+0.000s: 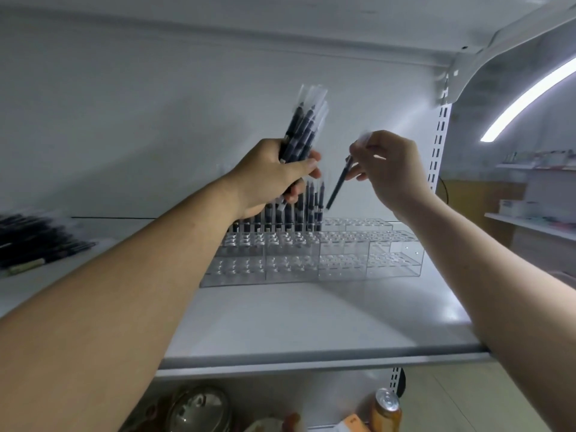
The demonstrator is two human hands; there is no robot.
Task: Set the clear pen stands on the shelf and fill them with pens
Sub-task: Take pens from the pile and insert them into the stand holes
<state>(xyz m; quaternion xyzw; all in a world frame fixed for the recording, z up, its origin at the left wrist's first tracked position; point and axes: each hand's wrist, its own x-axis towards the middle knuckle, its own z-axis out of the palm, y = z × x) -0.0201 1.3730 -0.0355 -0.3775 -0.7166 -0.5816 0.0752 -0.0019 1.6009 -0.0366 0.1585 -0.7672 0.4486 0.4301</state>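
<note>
At nine o'clock, dark loose pens [31,241] are seen blurred on the white shelf [311,322]. A bundle of sleeved pens [304,129] is gripped upright by the raised left hand [274,176]; one slanted pen [338,185] is pinched by the right hand [389,169]. Beneath, seemingly four clear stepped pen stands [311,260] are set side by side, the back row partly filled.
</note>
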